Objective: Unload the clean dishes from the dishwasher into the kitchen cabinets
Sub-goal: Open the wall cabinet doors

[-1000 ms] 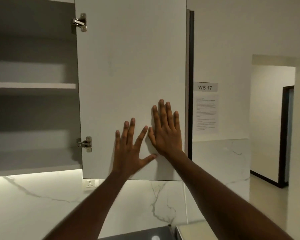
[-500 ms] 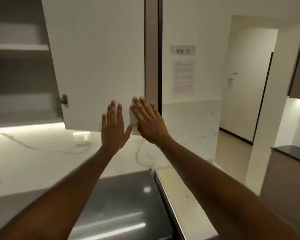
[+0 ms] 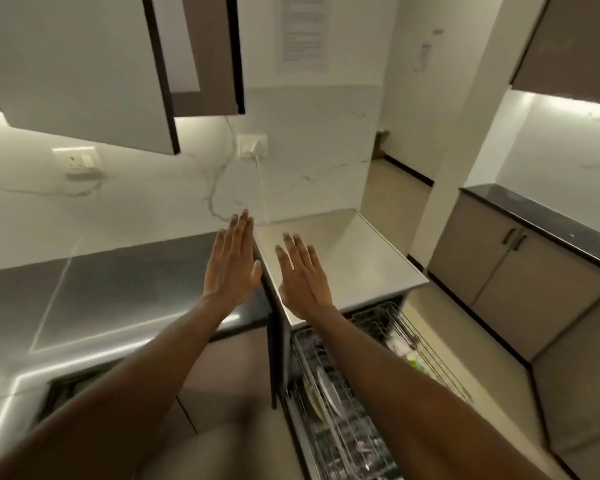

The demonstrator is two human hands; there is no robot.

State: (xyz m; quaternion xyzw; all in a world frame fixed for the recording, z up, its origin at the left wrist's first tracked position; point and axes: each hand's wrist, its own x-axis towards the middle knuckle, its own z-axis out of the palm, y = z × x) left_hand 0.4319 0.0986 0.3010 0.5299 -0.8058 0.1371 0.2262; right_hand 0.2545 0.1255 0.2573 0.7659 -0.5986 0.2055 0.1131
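Above the counter [image 3: 343, 251] two hands hover — left hand [image 3: 231, 268], right hand [image 3: 302, 275] — fingers straight, holding nothing; one dishwasher rack [image 3: 343, 410] below.

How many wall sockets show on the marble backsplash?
2: one wall socket at left below the open cabinet door, another further right with a white cord plugged in. Others may be hidden.

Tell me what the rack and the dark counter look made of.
Rack: thin metal wire, pale coated or plated by the look; open grid lines show. Counter: dark polished stone or steel, hard to say which; it mirrors bright light streaks.
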